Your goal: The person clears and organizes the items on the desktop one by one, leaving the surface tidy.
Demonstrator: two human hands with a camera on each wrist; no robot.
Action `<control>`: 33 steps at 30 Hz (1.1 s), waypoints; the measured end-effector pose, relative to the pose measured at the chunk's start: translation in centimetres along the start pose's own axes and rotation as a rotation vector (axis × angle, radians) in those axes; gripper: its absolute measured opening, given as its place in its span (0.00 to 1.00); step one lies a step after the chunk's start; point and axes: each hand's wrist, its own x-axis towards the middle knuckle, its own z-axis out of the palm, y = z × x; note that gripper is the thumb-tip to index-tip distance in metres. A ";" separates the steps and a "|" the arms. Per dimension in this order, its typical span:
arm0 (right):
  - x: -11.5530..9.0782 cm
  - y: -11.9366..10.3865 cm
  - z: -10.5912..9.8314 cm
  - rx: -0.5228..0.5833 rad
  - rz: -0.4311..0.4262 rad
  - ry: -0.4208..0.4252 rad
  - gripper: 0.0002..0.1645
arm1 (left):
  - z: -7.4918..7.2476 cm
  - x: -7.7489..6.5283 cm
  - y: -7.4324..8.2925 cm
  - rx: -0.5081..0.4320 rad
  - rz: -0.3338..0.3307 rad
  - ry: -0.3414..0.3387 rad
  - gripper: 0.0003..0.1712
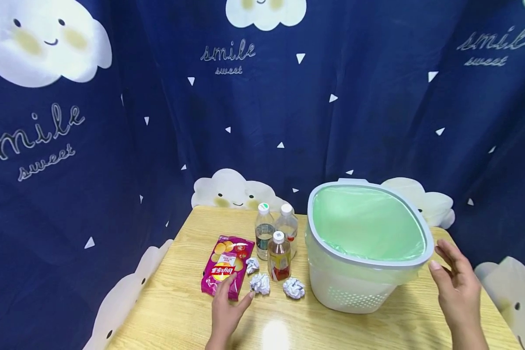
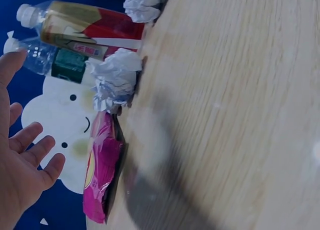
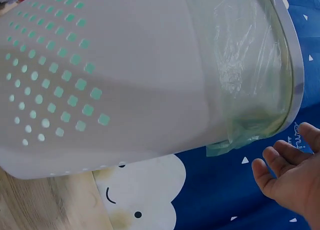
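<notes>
magenta lay's packet (image 1: 224, 255) lies near your loose, empty left hand (image 1: 227, 313), lined bin (image 1: 354, 297) by your empty right hand (image 1: 460, 289); this looks like the reach, the next move likely needing a pinch.

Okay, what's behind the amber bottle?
Behind the amber bottle stand a bottle with a green-marked cap and a white-capped bottle. It hides parts of both their lower bodies.

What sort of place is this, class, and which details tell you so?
Probably a screened-off indoor practice corner; the wider room is hidden. A navy cloud-print curtain hangs behind a wooden table, where a lined bin stands beside three bottles.
</notes>
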 end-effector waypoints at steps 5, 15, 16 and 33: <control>0.4 0.3 0.5 0.029 0.059 -0.006 0.29 | 0.7 0.0 -0.5 -0.017 0.014 0.006 0.37; 1.2 1.6 1.0 0.208 0.053 -0.127 0.32 | 1.5 0.3 -0.5 -0.108 -0.021 -0.029 0.37; 1.3 1.7 1.0 0.200 0.053 -0.131 0.32 | 1.5 0.4 -0.5 -0.118 -0.030 -0.040 0.37; 0.9 2.9 1.5 0.260 0.043 -0.058 0.35 | 3.9 0.3 -2.2 -0.234 -0.117 -0.126 0.40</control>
